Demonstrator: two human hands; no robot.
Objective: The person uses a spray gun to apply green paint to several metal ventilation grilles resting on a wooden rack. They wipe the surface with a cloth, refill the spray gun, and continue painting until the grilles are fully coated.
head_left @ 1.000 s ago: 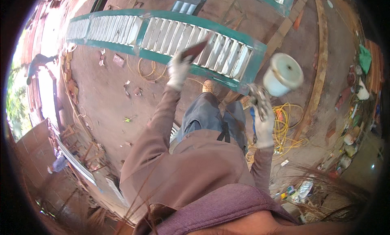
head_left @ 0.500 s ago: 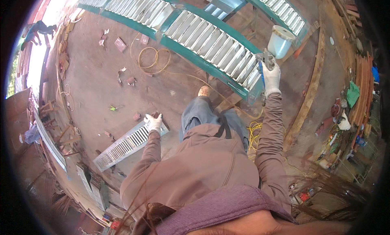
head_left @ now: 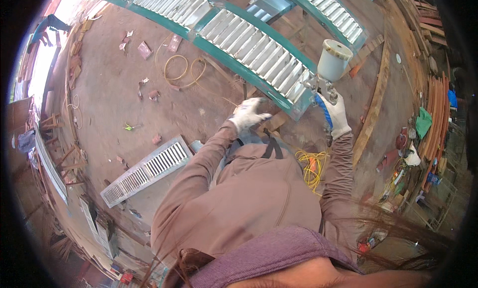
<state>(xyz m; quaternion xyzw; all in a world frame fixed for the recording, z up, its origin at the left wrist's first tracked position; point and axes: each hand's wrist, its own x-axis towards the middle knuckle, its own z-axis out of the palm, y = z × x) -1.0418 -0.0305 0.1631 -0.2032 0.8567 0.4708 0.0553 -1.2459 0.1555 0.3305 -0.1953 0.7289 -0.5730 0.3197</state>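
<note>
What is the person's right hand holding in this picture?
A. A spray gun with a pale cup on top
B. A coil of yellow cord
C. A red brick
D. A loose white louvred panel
A. The gloved right hand grips the handle of a spray gun whose pale cup stands above it, next to the green-framed louvred panel; the yellow cord lies on the floor.

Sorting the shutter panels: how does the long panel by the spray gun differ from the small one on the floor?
The long louvred panel has a teal-green frame and sits raised on supports; the small louvred panel is all pale and lies flat on the floor. Both have rows of pale slats.
</note>
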